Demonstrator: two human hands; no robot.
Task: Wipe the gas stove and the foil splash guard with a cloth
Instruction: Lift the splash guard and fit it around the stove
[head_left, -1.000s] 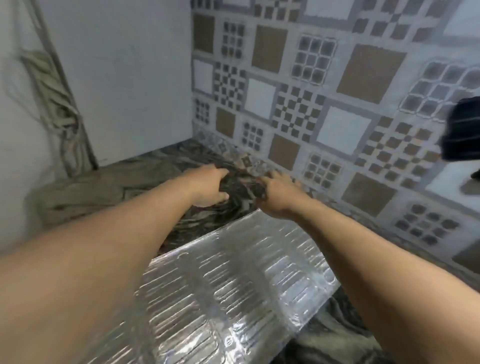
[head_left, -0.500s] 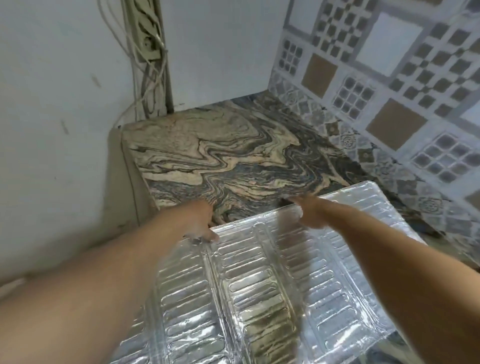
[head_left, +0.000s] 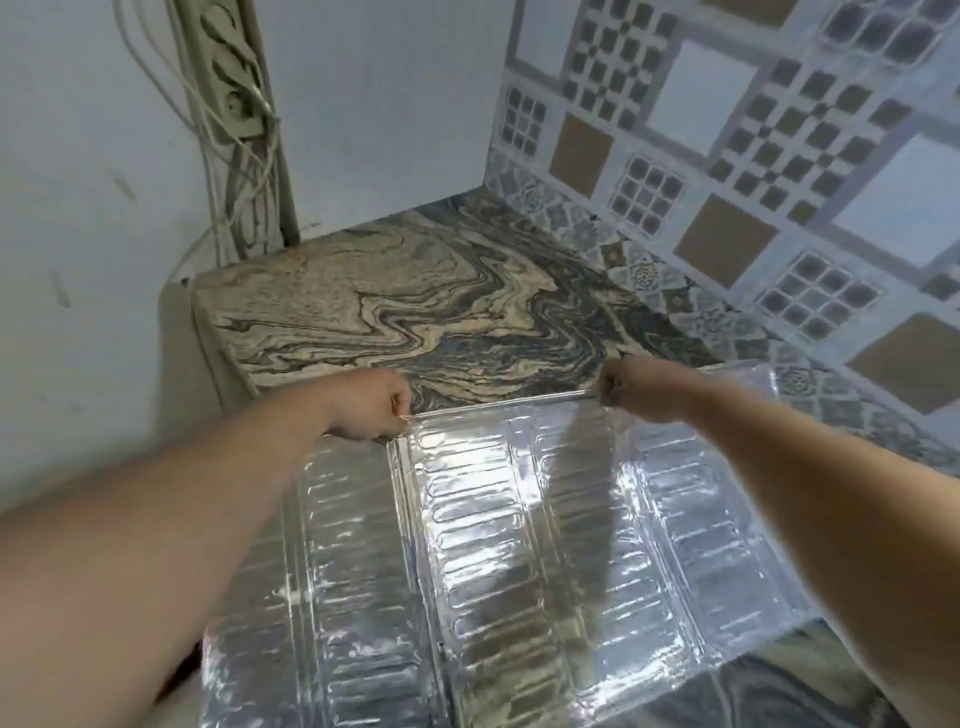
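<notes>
The marble-pattern desk (head_left: 415, 312) fills the upper middle; the foil splash guard (head_left: 519, 545) lies low in the frame, and your left hand (head_left: 371, 405) and right hand (head_left: 636, 389) grip its far edge.

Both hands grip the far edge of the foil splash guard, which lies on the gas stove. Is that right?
Not quite. The head view shows no gas stove: the foil splash guard lies on the marbled countertop. The left hand and right hand do grip its far edge.
</notes>
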